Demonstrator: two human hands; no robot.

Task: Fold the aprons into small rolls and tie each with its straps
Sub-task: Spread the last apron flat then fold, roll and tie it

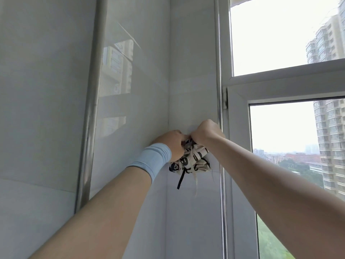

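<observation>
A bunched-up cream apron (192, 161) with black print is held up against the tiled wall corner, at arm's length. My left hand (172, 142), with a light blue wristband below it, grips the bundle's upper left side. My right hand (206, 132) grips its top right, fingers curled and hidden behind the knuckles. A black strap (181, 179) and a pale strap (195, 182) dangle loose below the bundle.
Glossy white wall tiles (134, 90) fill the left and centre. A metal pipe (89, 113) runs vertically at left. A white-framed window (240, 146) stands close on the right, with tall buildings and trees outside.
</observation>
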